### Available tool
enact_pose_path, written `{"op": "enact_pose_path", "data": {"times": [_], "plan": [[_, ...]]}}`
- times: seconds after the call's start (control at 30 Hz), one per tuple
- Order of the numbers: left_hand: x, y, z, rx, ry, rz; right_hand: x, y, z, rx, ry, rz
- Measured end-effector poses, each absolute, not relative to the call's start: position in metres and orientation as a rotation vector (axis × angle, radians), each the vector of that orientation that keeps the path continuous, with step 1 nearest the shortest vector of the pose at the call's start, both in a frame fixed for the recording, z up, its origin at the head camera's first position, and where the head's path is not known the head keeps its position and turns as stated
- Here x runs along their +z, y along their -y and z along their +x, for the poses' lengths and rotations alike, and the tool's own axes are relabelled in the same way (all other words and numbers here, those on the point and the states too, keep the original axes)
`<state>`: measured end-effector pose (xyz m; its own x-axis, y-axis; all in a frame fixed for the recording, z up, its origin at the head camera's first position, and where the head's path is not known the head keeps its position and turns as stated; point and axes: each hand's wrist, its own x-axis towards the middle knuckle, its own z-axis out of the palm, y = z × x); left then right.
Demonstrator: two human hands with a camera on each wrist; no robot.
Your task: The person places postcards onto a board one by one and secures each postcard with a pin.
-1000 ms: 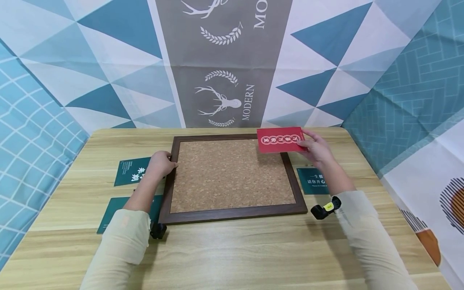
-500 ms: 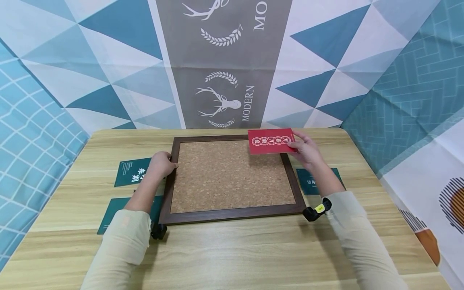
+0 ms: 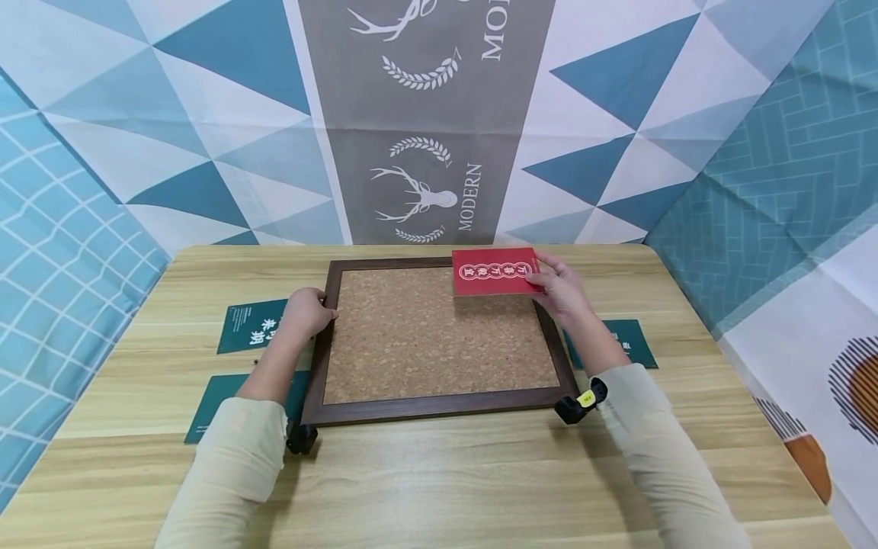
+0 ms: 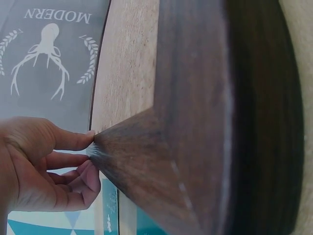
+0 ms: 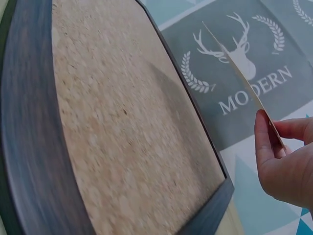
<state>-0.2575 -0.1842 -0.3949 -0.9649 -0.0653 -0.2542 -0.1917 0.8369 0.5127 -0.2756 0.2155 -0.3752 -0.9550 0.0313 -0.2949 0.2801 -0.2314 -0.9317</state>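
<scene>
Right hand (image 3: 562, 292): grip pinching the red card (image 3: 490, 273) by its right short edge, thumb on the printed face, fingers behind. Card is held up off the cork board (image 3: 439, 335), over its far right part, and throws a shadow on the cork; white characters in linked rings run along it. Right wrist view has the card nearly edge-on, thin, tilted.

Left hand (image 3: 305, 311): grip pinching the left rail of the dark wooden frame (image 3: 439, 406), thumb on the inner side, seen in head and left wrist views. Frame runs round the cork; board lies on the desk (image 3: 446, 488).

Left of the frame, two green cards: upper one (image 3: 243, 328) with white characters, partly behind the left hand; lower one (image 3: 219, 400) partly covered by the left forearm. Right of the frame, a third green card (image 3: 629, 341), partly behind the right forearm.

Pale sleeves, black device (image 3: 572, 409) at right wrist. Behind the desk: patterned backdrop (image 3: 418, 107), deer heads and "MODERN" on grey.
</scene>
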Motion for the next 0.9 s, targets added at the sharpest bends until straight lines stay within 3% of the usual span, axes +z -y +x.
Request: {"op": "enact_pose_path", "data": {"times": [0.9], "plan": [[-0.394, 0.183, -0.257, 0.797, -2.8, -0.208, -0.387, -0.171, -0.279, -2.293, -1.824, 0.377]]}}
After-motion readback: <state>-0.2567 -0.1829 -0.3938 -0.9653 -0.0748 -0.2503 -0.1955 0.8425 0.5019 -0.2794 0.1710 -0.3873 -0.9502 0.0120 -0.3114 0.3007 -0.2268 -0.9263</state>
